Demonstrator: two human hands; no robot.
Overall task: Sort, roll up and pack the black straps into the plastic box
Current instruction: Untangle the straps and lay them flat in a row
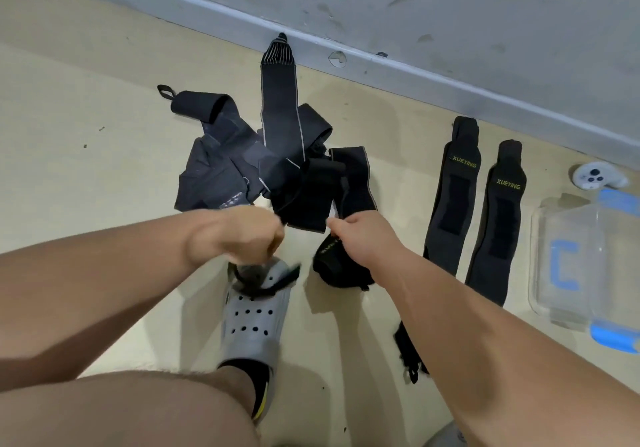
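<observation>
Beige floor [104, 176], grey wall [450, 13] behind. Tangled strap pile [242, 166] lies centre, unsorted. Left hand [242, 235] is curled tight round a black strap end whose loop hangs over the grey shoe [256, 311]. Right hand [363, 235] pinches strap fabric at the pile's near edge, above a bunched strap [339, 266]. Cannot tell whether both hands hold one strap. Judgement: they are drawing one piece free to straighten it. First flat strap [453, 197] and second flat strap [498, 218] lie side by side to the right, probably staged for rolling. Plastic box [568, 259] sits beyond them, within reach, holding no straps.
</observation>
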